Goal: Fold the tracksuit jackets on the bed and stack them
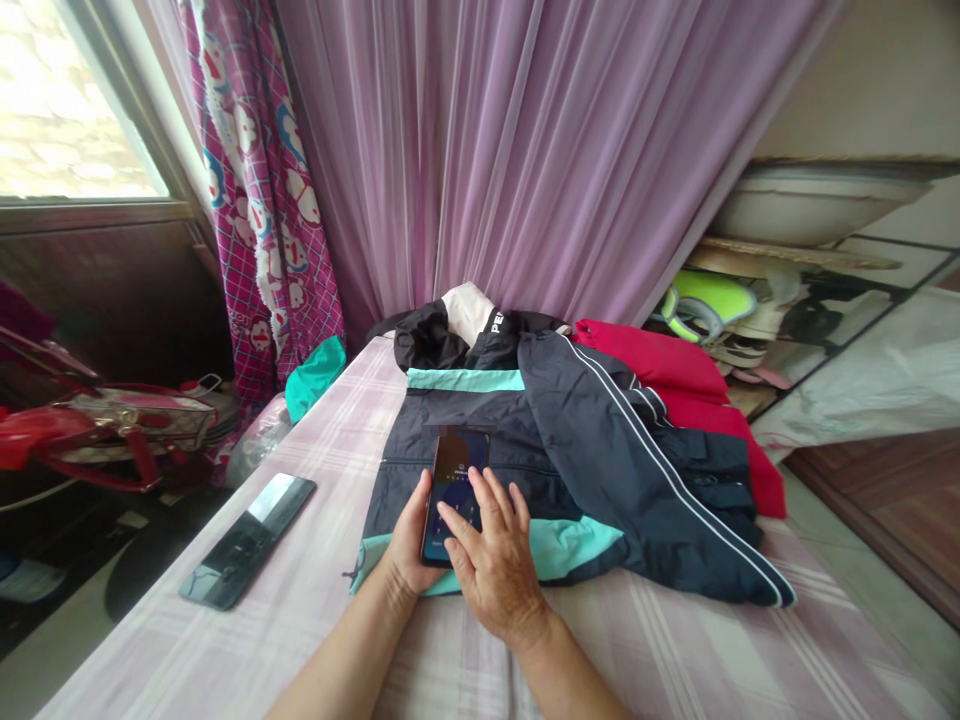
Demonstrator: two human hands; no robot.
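Observation:
My left hand (pixel 411 545) is wrapped round the lower left side of a smartphone (pixel 454 500), holding it above a jacket. The phone's screen is lit, with what looks like a passcode keypad. Over the screen lies my right hand (pixel 499 560), its fingers spread and the index fingertip at the glass. Beneath the phone, a dark navy jacket (pixel 600 480) with turquoise trim and white piping is spread out, one sleeve reaching to the right. A second phone (pixel 249 540), its screen dark, rests to the left of my hands.
A checked pink-white sheet (pixel 247 650) covers the surface. Red clothing (pixel 645 355) and a black garment (pixel 431 340) lie behind the jacket. Purple curtains (pixel 480 150) hang at the back. A shelf with a basin (pixel 817 205) stands right; a red bicycle-like frame (pixel 112 440) stands left.

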